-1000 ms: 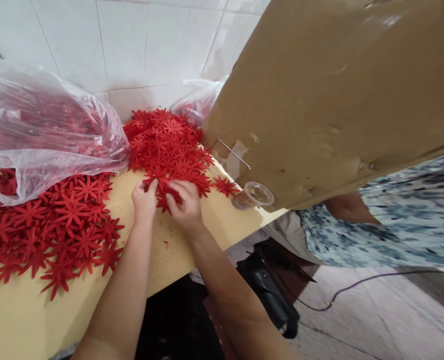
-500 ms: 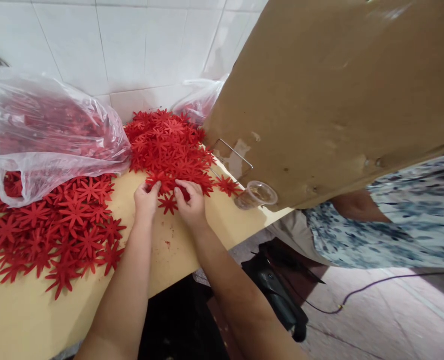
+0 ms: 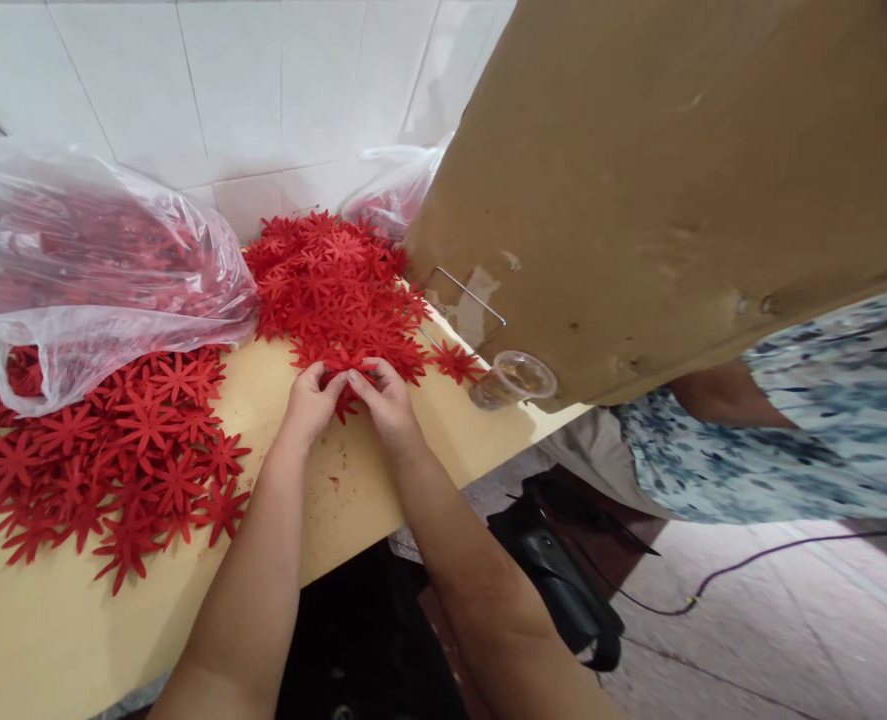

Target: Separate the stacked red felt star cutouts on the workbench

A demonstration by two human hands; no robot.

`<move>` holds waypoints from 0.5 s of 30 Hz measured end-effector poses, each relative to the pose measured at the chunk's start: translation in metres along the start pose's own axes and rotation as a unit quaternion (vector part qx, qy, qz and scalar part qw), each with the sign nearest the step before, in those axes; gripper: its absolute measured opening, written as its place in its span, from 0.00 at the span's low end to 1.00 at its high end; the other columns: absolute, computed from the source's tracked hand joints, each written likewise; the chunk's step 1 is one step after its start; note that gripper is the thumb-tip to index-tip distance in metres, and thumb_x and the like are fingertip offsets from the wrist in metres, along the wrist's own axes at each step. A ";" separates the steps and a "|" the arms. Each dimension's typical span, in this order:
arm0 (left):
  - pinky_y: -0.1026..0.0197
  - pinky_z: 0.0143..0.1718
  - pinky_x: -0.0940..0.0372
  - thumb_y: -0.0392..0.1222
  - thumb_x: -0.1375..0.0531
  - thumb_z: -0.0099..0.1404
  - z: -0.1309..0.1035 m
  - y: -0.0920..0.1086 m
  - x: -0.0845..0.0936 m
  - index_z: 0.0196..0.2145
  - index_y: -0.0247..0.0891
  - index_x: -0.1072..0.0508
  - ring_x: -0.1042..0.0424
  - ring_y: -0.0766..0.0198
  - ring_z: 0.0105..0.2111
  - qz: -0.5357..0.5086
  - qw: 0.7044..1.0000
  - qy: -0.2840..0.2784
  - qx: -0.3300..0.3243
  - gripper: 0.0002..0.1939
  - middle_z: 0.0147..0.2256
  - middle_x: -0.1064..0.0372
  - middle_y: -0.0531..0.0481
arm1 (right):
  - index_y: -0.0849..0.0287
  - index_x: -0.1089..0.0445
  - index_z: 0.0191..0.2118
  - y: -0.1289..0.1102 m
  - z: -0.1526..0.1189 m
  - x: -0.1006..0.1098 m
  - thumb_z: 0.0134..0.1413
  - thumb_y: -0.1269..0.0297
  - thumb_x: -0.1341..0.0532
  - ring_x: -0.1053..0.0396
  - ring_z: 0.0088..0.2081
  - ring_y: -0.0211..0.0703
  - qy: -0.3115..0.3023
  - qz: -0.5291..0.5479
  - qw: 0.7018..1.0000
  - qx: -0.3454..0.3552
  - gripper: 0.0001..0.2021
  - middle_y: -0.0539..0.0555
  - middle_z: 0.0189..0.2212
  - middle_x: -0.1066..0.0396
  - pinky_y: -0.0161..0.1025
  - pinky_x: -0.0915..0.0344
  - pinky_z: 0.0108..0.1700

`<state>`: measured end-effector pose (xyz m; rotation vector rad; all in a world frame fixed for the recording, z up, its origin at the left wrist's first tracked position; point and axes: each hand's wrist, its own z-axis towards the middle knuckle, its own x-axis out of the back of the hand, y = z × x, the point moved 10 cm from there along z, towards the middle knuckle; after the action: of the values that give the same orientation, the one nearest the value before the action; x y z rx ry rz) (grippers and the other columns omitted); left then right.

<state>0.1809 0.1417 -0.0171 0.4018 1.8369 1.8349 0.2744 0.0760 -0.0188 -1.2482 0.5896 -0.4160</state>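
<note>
Both hands meet at the near edge of a heap of red flower-shaped pieces [image 3: 330, 270] on the yellow tabletop [image 3: 338, 510]. My left hand [image 3: 315, 398] is closed, its thumb and fingers pinching a red flower piece [image 3: 345, 405]. From the other side my right hand [image 3: 384, 398] pinches the same piece, the two thumb tips nearly touching. Petals show below and above the fingertips; the rest is covered by them. A single red flower [image 3: 455, 361] lies right of the heap, beside a clear plastic cup [image 3: 514, 380].
A clear bag [image 3: 113, 250] of red pieces stands at the left, above another spread of red flowers [image 3: 143, 430]. A large brown board [image 3: 638, 200] leans at the right, with a wire frame [image 3: 469, 297] by it. Beyond sits a person in a patterned garment [image 3: 825, 420].
My hands have come together; the left moved right. The flower piece that lay between them on the table is now at their fingertips. The view has shifted slightly.
</note>
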 end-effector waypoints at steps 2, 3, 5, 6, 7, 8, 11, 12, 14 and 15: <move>0.65 0.34 0.39 0.31 0.42 0.50 -0.001 -0.001 -0.002 0.26 0.34 0.31 0.34 0.69 0.27 0.018 1.000 -0.009 0.006 0.03 0.26 0.30 0.51 | 0.57 0.38 0.28 0.003 0.001 0.004 0.37 0.55 0.37 0.35 0.30 0.36 0.012 -0.023 1.000 -0.009 0.14 0.48 0.26 0.34 0.39 0.36 0.37; 0.65 0.35 0.39 0.31 0.42 0.50 -0.002 -0.002 -0.004 0.26 0.34 0.30 0.34 0.69 0.27 0.024 1.000 -0.016 0.010 0.03 0.26 0.30 0.51 | 0.58 0.38 0.27 0.004 0.002 0.007 0.36 0.55 0.37 0.36 0.29 0.36 0.025 -0.034 0.999 -0.012 0.14 0.48 0.25 0.34 0.38 0.36 0.36; 0.65 0.35 0.39 0.31 0.42 0.50 -0.003 -0.004 -0.009 0.28 0.34 0.30 0.34 0.70 0.27 0.027 0.999 -0.039 0.017 0.04 0.27 0.30 0.51 | 0.58 0.38 0.26 0.005 0.002 0.015 0.36 0.55 0.37 0.37 0.28 0.35 0.056 -0.044 0.997 -0.011 0.14 0.47 0.24 0.36 0.37 0.37 0.34; 0.65 0.35 0.39 0.31 0.42 0.51 -0.004 -0.004 -0.012 0.28 0.34 0.30 0.34 0.70 0.27 0.025 0.998 -0.050 0.018 0.04 0.27 0.30 0.51 | 0.58 0.38 0.26 0.004 0.002 0.019 0.36 0.55 0.37 0.38 0.27 0.34 0.071 -0.044 0.996 -0.008 0.14 0.47 0.23 0.37 0.37 0.38 0.34; 0.65 0.34 0.39 0.32 0.42 0.51 -0.004 -0.004 -0.013 0.27 0.34 0.30 0.34 0.70 0.27 0.024 0.998 -0.052 0.018 0.03 0.27 0.31 0.51 | 0.59 0.39 0.26 0.004 0.002 0.022 0.36 0.55 0.37 0.39 0.27 0.34 0.084 -0.042 0.996 -0.005 0.14 0.47 0.23 0.37 0.36 0.38 0.33; 0.65 0.34 0.40 0.32 0.42 0.51 -0.004 -0.004 -0.012 0.26 0.34 0.30 0.35 0.70 0.26 0.026 0.998 -0.046 0.018 0.02 0.26 0.31 0.52 | 0.59 0.39 0.26 0.003 0.002 0.025 0.36 0.55 0.38 0.39 0.26 0.33 0.096 -0.041 0.995 -0.003 0.14 0.47 0.23 0.38 0.36 0.39 0.32; 0.66 0.33 0.40 0.31 0.42 0.50 -0.003 -0.007 -0.006 0.24 0.34 0.31 0.37 0.71 0.24 0.031 0.999 -0.013 0.029 0.01 0.23 0.34 0.54 | 0.59 0.40 0.26 -0.001 0.000 0.030 0.36 0.54 0.38 0.42 0.23 0.32 0.127 -0.042 0.991 0.003 0.15 0.46 0.21 0.39 0.34 0.41 0.28; 0.66 0.32 0.41 0.31 0.42 0.50 -0.002 -0.009 -0.005 0.24 0.34 0.31 0.37 0.71 0.24 0.030 0.999 -0.005 0.033 0.02 0.23 0.34 0.54 | 0.59 0.40 0.25 -0.003 -0.001 0.032 0.36 0.54 0.38 0.43 0.22 0.31 0.136 -0.043 0.990 0.005 0.15 0.45 0.20 0.40 0.33 0.42 0.26; 0.66 0.32 0.41 0.30 0.42 0.49 -0.002 -0.010 -0.004 0.25 0.34 0.31 0.37 0.72 0.24 0.028 0.999 -0.002 0.034 0.03 0.23 0.34 0.54 | 0.59 0.40 0.25 -0.005 -0.003 0.034 0.36 0.53 0.39 0.45 0.20 0.30 0.154 -0.045 0.987 0.008 0.15 0.45 0.18 0.41 0.32 0.45 0.24; 0.66 0.31 0.41 0.30 0.41 0.49 -0.001 -0.009 -0.005 0.25 0.34 0.31 0.37 0.71 0.24 0.028 0.999 -0.003 0.031 0.03 0.23 0.34 0.54 | 0.59 0.40 0.25 -0.006 -0.004 0.036 0.36 0.52 0.39 0.45 0.20 0.30 0.164 -0.045 0.985 0.009 0.16 0.44 0.18 0.42 0.32 0.46 0.23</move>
<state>0.1853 0.1378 -0.0256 0.4839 1.8994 1.8152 0.3001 0.0500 -0.0201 -1.2010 0.8076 -0.7100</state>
